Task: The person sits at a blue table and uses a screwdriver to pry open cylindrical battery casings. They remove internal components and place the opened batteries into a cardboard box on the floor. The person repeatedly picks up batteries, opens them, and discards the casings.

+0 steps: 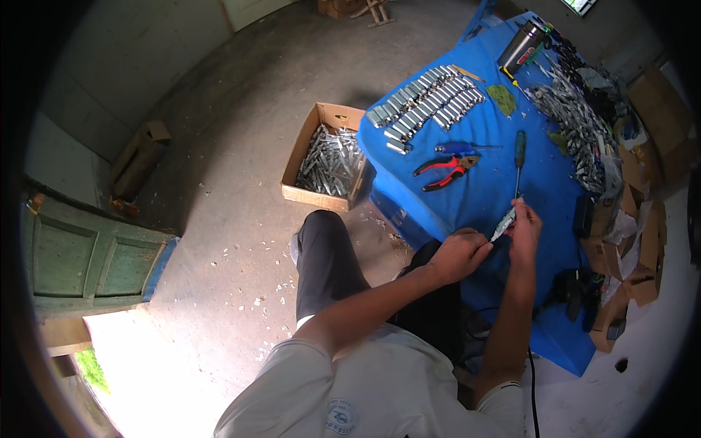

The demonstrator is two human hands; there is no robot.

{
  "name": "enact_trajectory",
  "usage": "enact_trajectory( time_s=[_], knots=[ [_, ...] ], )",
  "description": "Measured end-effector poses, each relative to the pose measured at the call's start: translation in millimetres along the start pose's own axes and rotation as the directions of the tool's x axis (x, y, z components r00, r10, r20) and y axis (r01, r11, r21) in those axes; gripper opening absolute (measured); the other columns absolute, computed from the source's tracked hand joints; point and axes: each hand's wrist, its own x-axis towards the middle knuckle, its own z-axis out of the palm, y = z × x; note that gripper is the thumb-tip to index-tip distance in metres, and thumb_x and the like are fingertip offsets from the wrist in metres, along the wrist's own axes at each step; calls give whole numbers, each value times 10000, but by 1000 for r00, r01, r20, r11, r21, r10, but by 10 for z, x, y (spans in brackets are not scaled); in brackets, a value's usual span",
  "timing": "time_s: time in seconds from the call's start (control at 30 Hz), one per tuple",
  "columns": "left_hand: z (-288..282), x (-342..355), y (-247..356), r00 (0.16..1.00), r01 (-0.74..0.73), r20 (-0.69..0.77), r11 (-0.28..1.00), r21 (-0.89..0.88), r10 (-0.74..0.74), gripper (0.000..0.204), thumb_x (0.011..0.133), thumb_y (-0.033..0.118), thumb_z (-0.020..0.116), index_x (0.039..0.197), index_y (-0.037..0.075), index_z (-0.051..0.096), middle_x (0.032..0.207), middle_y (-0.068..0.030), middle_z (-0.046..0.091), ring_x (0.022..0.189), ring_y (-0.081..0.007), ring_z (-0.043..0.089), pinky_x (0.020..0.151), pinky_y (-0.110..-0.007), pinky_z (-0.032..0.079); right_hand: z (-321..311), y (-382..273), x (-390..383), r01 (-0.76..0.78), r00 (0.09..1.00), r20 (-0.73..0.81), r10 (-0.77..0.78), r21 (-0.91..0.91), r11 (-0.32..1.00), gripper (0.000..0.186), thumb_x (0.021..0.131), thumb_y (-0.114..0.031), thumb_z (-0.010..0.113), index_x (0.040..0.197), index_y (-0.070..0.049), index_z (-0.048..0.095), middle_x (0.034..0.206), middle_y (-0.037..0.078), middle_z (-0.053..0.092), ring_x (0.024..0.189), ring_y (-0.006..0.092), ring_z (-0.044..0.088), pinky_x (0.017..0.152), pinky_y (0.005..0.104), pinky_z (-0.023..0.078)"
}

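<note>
A slender silver metal part [504, 224] is held between my two hands over the near edge of the blue-covered table [467, 208]. My left hand [460, 255] is closed, its fingertips at the part's lower pointed end. Around the part's upper end my right hand [523, 228] is closed. A screwdriver with a dark green handle [520, 148] points toward me, its shaft reaching down to my right fingertips; I cannot tell whether they touch it. Red-handled pliers [447, 172] and a blue-handled screwdriver [456, 148] lie farther off on the cloth.
Rows of silver cylindrical parts [427, 102] lie at the table's far left. A heap of metal parts [573, 109] covers its right side, near a steel tumbler [521, 47]. Cardboard boxes [642, 244] stand at right. Beside the table, a carton [292, 179] holds many slender parts.
</note>
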Motion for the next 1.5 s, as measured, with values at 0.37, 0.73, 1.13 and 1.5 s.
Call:
enact_trajectory(
  time_s=[0.37,0.73,1.13,1.5],
  knots=[
    [-59,49,113,974,228,22,970,-82,-226,308,916,243,569,734,-4,555,674,-166,534,619,-343,531,569,-403,418,142,-189,-306,41,999,29,-42,36,999,301,862,-289,681,932,-2,625,688,-8,558,542,46,510,446,181,415],
    [-59,43,134,963,270,34,959,-81,-268,326,916,265,569,738,-3,518,670,-166,523,608,-345,519,561,-411,407,222,-279,-533,249,967,-47,-250,-16,968,229,835,-150,718,894,-17,542,729,19,595,604,54,545,504,189,457],
    [-15,9,104,981,196,11,980,-17,-196,289,922,240,536,763,1,500,736,-198,520,721,-399,522,636,-450,411,176,-232,-543,264,965,10,-263,-9,965,189,874,-143,669,957,-11,562,767,30,612,632,56,555,534,181,469],
    [2,5,90,989,150,7,989,1,-150,285,934,230,505,776,-8,504,757,-206,526,759,-415,524,673,-465,417,110,-279,-549,329,940,118,-319,-78,941,234,877,-130,656,1031,39,608,821,59,633,673,94,588,563,214,504]
  ],
)
